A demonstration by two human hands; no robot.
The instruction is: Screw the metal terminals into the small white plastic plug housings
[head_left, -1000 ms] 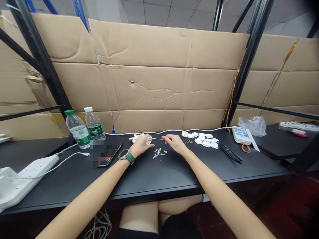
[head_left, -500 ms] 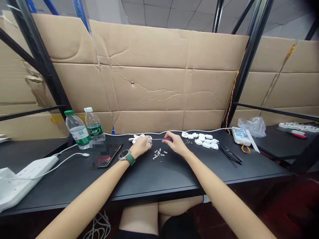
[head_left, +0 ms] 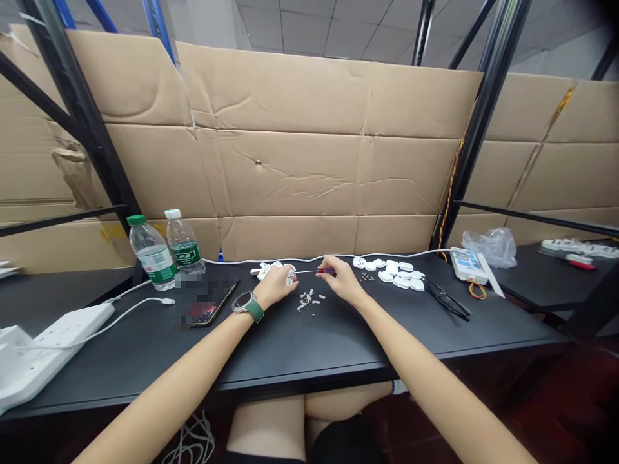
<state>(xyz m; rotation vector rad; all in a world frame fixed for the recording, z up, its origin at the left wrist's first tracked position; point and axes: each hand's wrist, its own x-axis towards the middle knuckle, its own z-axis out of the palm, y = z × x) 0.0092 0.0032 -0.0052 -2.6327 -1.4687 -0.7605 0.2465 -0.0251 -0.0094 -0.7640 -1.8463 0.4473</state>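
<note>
My left hand (head_left: pixel 275 287) is closed around a small white plastic piece (head_left: pixel 291 278), held upright at the fingertips. In my right hand (head_left: pixel 342 281) is a screwdriver (head_left: pixel 327 272) with a dark red handle. Its thin shaft points left, and the tip meets or nearly meets the white piece; I cannot tell which. Behind my left hand lie more white plastic parts (head_left: pixel 264 269), partly hidden. Between the hands, nearer me, several small pale grey pieces (head_left: pixel 306 300) are scattered. Small brassy screws (head_left: pixel 367 276) lie right of my right hand, near a group of white plastic housings (head_left: pixel 400 277).
At left stand two water bottles (head_left: pixel 153 258), a phone (head_left: pixel 213 312) and a white power strip (head_left: pixel 68 335). Black-handled tweezers or pliers (head_left: pixel 447 301), a white device (head_left: pixel 468 264) and a plastic bag (head_left: pixel 493 247) lie right. Cardboard (head_left: pixel 290 174) walls the back.
Both hands keep their grip on the white piece and the screwdriver. The whole view has shifted very slightly; nothing else has visibly moved.
</note>
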